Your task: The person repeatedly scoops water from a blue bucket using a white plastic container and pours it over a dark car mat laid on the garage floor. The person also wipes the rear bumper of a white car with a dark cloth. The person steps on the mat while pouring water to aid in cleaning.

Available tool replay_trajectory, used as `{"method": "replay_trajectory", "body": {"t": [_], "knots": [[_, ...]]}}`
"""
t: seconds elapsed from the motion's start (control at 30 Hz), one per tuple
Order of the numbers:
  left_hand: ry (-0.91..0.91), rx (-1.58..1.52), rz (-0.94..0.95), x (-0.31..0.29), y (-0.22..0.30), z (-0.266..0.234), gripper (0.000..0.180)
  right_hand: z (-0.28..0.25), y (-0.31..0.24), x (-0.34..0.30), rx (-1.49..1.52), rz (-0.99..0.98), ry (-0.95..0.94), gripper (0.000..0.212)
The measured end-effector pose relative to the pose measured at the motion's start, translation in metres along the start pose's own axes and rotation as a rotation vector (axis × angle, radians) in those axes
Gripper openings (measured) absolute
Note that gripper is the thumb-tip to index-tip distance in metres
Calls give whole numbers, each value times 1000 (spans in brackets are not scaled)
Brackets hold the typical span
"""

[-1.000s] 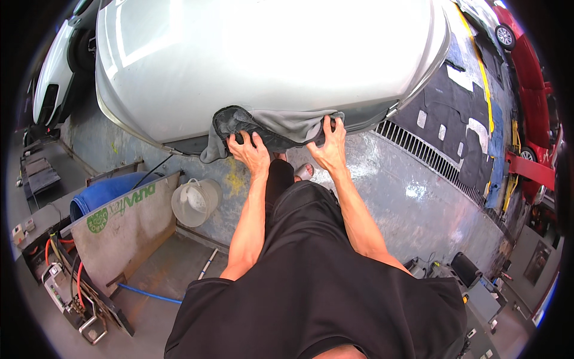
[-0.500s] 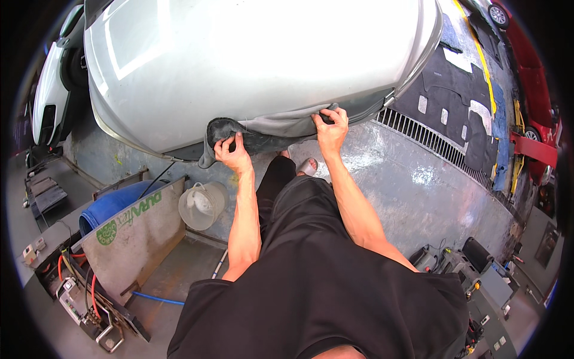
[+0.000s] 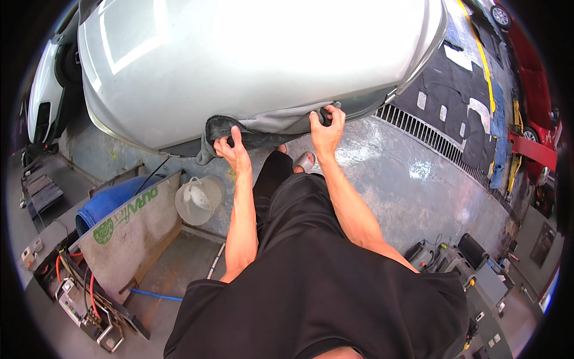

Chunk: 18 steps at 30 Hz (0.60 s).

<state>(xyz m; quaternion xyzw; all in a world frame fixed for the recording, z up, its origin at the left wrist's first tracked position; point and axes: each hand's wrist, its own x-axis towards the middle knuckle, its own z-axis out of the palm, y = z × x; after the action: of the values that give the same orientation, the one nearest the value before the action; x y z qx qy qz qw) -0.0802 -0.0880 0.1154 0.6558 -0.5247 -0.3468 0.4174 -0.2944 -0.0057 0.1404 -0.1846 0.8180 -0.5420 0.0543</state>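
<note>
A grey cloth (image 3: 281, 123) with darker folded edges hangs along the near edge of a glossy white car body (image 3: 209, 84). My left hand (image 3: 235, 153) pinches the cloth's left end, where a dark, fuzzy-looking fold (image 3: 221, 125) curls over the fingers. Farther right, my right hand (image 3: 327, 134) grips the other end beside the panel's rim, thumb and fingers curled about a dark piece of it. Between my hands the cloth lies in loose folds, partly against the car. The fingertips under the folds are hidden.
A translucent bucket (image 3: 200, 200) stands on the floor at my left, beside a leaning board (image 3: 128, 230) and a blue barrel (image 3: 119, 200). On the right, dark mats (image 3: 448, 90) lie beyond a floor grate (image 3: 430, 143). Machines (image 3: 448, 263) stand at lower right.
Both hands keep their grip on the cloth. My left thumb is more upright, and my right fingers have shifted slightly along the edge. The whole view has moved a little.
</note>
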Motion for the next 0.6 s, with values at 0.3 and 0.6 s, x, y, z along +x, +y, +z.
{"method": "replay_trajectory", "body": {"t": [0.3, 0.6], "knots": [[130, 191, 164, 1, -19, 6, 41, -4, 14, 16, 57, 102, -55, 25], [274, 189, -43, 5, -25, 16, 48, -3, 14, 28, 461, 451, 28, 26]]}}
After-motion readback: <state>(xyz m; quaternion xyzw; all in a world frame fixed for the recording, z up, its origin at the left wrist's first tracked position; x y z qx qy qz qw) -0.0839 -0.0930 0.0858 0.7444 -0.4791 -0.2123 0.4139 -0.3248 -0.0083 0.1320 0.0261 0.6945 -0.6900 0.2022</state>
